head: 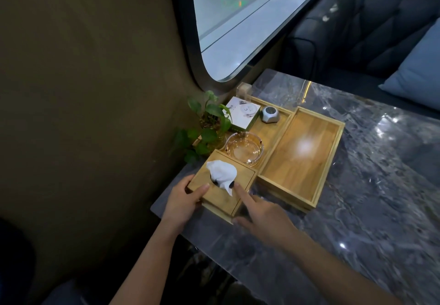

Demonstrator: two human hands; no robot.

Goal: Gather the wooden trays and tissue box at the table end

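A wooden tissue box [245,180] with a white tissue [222,176] sticking out of its top stands near the table's left corner. My left hand [184,198] grips its near-left corner, thumb on the lid. My right hand [259,216] rests against its right side, the forefinger stretched onto the lid by the tissue. An empty wooden tray [333,159] lies just right of the box. A narrower wooden tray [273,130] sits behind the box, beside the wall, touching the empty one.
The narrow tray carries a glass ashtray [245,147], a grey round device [270,114] and a white card box [240,114]. A potted plant [207,126] stands by the wall. The marble table [369,197] stretches right; a dark sofa with a blue cushion [419,71] lies beyond.
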